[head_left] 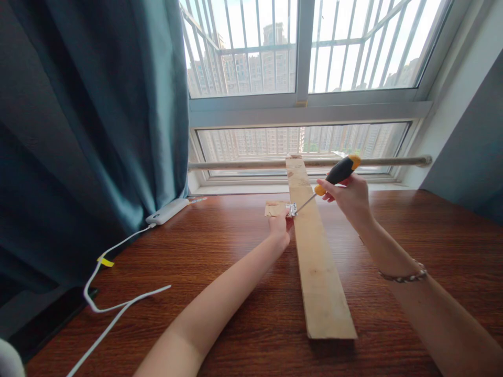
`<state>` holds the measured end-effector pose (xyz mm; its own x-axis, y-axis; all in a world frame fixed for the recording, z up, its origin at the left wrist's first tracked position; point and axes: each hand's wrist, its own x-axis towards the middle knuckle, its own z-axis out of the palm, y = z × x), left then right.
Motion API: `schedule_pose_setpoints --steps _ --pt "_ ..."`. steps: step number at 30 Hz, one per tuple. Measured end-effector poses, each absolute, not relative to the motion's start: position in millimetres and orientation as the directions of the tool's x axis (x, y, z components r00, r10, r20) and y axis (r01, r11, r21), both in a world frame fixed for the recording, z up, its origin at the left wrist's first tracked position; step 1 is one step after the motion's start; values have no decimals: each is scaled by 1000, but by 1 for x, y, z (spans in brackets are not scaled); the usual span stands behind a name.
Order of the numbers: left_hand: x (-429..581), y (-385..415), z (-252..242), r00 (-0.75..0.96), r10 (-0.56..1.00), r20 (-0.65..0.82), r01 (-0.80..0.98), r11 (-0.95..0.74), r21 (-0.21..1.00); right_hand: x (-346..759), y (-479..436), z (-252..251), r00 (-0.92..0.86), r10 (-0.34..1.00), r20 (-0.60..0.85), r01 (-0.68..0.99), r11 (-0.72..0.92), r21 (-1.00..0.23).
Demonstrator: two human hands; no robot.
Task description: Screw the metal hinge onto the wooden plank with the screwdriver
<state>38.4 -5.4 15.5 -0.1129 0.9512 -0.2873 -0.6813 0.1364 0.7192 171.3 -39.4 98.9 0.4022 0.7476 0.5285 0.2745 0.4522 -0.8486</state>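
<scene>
The right grip (351, 196) wraps a screwdriver (340, 170), its tip at the hinge (293, 209); the left grip (279, 224) narrowly pinches a small wooden piece (272, 209) beside the board (320, 272).

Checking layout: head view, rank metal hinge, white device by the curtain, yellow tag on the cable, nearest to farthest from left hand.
From the left hand:
1. Metal hinge: right at the hand, by the long board's left edge.
2. White device: to the left, by the curtain.
3. Yellow tag: farther left and nearer the camera, on the white cable.
</scene>
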Motion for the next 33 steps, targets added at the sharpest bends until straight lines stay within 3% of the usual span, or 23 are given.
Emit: schedule_pose_setpoints --steps 6,9,12,17,25,30,33 --pt "38 0 8 -108 960 -258 -700 111 705 176 -45 108 247 875 416 55 415 -908" --pt "38 1 7 -99 961 -257 -695 118 709 176 -51 114 154 907 391 21 393 -919" --pt "38 1 7 -89 965 -245 -691 118 714 174 -53 112 157 886 436 120 421 -899" --pt "37 2 7 -91 959 -267 -713 124 690 167 -50 104 377 693 615 417 466 -781" --pt "36 3 5 -87 965 -247 -715 112 690 167 -52 105 405 659 634 462 450 -764" --pt "36 4 5 -98 959 -266 -718 117 686 170 -45 98 370 632 681 579 416 -701" --pt "37 4 5 -95 958 -271 -713 125 690 171 -44 99 339 683 647 549 414 -726"
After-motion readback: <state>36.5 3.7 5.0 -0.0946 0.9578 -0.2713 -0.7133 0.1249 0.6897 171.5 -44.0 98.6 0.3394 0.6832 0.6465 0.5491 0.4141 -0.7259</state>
